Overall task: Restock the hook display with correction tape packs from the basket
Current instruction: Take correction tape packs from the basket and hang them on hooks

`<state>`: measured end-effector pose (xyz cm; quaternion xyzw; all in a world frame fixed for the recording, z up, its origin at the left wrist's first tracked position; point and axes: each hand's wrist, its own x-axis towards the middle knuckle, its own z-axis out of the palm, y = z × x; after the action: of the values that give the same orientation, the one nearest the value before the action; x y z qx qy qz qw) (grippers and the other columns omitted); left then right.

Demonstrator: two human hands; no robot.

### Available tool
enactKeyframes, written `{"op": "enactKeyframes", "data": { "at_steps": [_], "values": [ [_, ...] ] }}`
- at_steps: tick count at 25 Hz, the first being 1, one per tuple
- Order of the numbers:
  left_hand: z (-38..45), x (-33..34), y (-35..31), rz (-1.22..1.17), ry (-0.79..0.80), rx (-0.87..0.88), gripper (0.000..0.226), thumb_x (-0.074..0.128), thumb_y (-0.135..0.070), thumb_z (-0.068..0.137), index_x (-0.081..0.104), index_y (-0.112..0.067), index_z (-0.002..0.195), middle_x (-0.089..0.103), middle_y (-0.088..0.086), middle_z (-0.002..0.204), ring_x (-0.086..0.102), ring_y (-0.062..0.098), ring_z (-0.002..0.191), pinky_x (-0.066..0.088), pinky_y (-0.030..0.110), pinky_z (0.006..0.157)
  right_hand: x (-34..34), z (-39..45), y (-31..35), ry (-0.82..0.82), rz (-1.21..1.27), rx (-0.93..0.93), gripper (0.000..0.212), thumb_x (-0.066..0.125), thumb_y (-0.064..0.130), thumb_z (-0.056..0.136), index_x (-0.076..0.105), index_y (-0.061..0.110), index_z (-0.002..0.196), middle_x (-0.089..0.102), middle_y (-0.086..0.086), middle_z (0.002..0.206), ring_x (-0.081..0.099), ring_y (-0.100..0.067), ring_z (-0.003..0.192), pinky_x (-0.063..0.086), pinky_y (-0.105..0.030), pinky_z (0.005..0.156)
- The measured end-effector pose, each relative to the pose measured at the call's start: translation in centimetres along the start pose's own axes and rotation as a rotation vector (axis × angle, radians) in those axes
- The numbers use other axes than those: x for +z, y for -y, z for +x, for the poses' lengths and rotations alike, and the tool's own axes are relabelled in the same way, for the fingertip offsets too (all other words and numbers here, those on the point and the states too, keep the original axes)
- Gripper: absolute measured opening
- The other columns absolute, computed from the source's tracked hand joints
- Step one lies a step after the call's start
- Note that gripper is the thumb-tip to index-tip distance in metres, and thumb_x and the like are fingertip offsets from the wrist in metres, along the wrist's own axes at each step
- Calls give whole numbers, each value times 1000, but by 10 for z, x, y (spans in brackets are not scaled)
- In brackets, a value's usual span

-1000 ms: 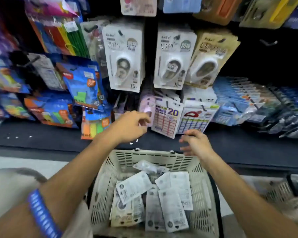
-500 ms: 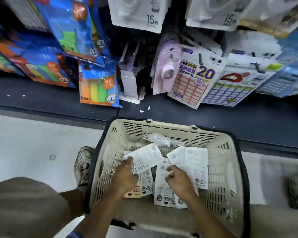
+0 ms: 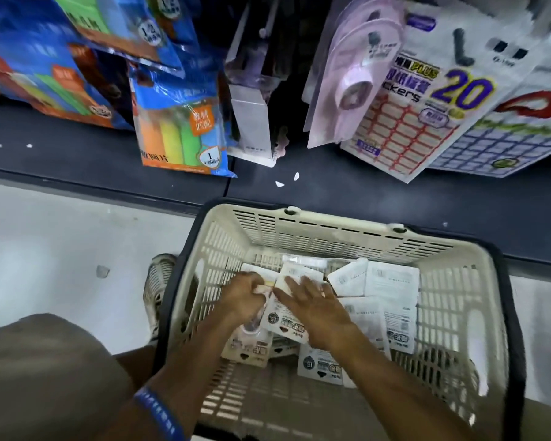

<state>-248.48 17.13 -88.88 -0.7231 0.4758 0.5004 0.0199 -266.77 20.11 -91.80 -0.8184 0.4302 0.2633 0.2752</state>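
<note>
Flooring (image 3: 45,243) of a pale grey is spreading across the left, meeting a dark shelf base (image 3: 347,192) that is running side to side beyond the fingers. Hanging stock is crowding the top: blue packs of coloured strips (image 3: 182,122) beyond and left of the fingers, a pink tape dispenser pack (image 3: 353,78) straight beyond them, and sticker sheets (image 3: 427,100) marked 20 beyond and to the right. Two white scraps (image 3: 287,180) are lying on the shelf base.

A cream slatted basket (image 3: 458,313) with a dark rim is sitting on the floor against the shelf base, surrounding both hands. Correction tape packs (image 3: 392,291) are lying flat inside it, backs up, most with their long axes running towards and away from the shelf; several are overlapping just right of the fingers, and others are showing under the wrists with their printed ends nearest the person.

The left hand (image 3: 240,302) is curling its fingers around the edge of one pack (image 3: 291,278), whose long axis is pointing away towards the shelf. The right hand (image 3: 315,308) is lying on the same pack with fingers spread and fairly straight, touching it from above. A blue wristband (image 3: 159,415) is circling the left forearm, and a shoe (image 3: 158,281) is showing left of the basket.
</note>
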Motion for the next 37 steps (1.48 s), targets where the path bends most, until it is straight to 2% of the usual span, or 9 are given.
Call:
{"op": "enactKeyframes", "data": {
  "at_steps": [4, 6, 10, 13, 19, 23, 29, 34, 37],
  "values": [
    [-12, 33, 12, -25, -246, -6, 61, 60, -18, 96, 36, -16, 152, 33, 12, 156, 45, 36, 135, 54, 51, 98, -2, -1, -11, -286, 362, -6, 74, 63, 8, 91, 37, 36, 154, 28, 12, 164, 21, -17, 153, 21, -41, 121],
    [-11, 50, 16, -247, -305, -144, 55, 57, -32, 99, 38, -17, 148, 45, 17, 148, 52, 40, 129, 50, 57, 101, -7, -7, -25, -327, 750, 12, 61, 60, -3, 90, 59, 31, 140, 50, 12, 151, 37, -11, 145, 33, -32, 116],
    [-7, 58, 26, -483, -262, -377, 63, 71, -42, 87, 49, -9, 135, 60, 23, 131, 60, 46, 118, 51, 56, 100, -23, -27, -48, -496, 1538, 251, 13, 72, 34, 91, 81, 30, 99, 79, -5, 102, 72, -15, 87, 58, -32, 76],
    [-8, 61, 28, -515, -191, -377, 91, 93, -36, 65, 47, -7, 138, 61, 15, 134, 58, 37, 124, 49, 53, 103, -21, -38, -61, -550, 1782, 416, 29, 73, 43, 79, 80, 18, 91, 79, -10, 82, 73, -21, 65, 55, -30, 49],
    [-12, 71, 18, -389, -68, -345, 57, 96, -18, 51, 62, -20, 97, 72, 3, 102, 67, 28, 101, 56, 46, 93, 3, -42, -44, -297, 1681, 455, 36, 83, 19, 81, 68, 21, 113, 78, -1, 104, 73, -20, 98, 56, -38, 85],
    [-14, 75, 12, -524, -50, -256, 61, 97, -9, 53, 59, -21, 100, 70, -6, 91, 67, 20, 92, 55, 33, 76, 11, -47, -32, -278, 1740, 542, 31, 86, 18, 78, 73, 19, 107, 80, 6, 95, 74, -12, 89, 54, -28, 74],
    [-30, 51, -13, -578, 173, -273, 32, 91, -21, 57, 80, -12, 85, 80, 8, 80, 78, 26, 75, 65, 43, 68, 0, -84, -30, -232, 1841, 549, 37, 84, 28, 81, 70, 18, 114, 80, -4, 101, 77, -25, 91, 63, -46, 76],
    [-80, -27, -64, -159, 106, -18, 67, 76, -34, 33, 74, -9, 95, 76, 5, 96, 71, 20, 86, 59, 30, 69, -106, -135, -39, -30, 1256, 334, 33, 81, 15, 81, 68, 22, 110, 69, 2, 99, 67, -16, 88, 58, -31, 53],
    [-136, -92, -119, -10, -38, 179, 52, 76, -38, 37, 73, -14, 83, 76, -2, 85, 70, 15, 78, 54, 28, 61, -207, -201, -41, -215, 1026, 194, 23, 80, 10, 82, 67, 26, 92, 67, 4, 85, 65, -11, 74, 57, -29, 52]
  ]
}}
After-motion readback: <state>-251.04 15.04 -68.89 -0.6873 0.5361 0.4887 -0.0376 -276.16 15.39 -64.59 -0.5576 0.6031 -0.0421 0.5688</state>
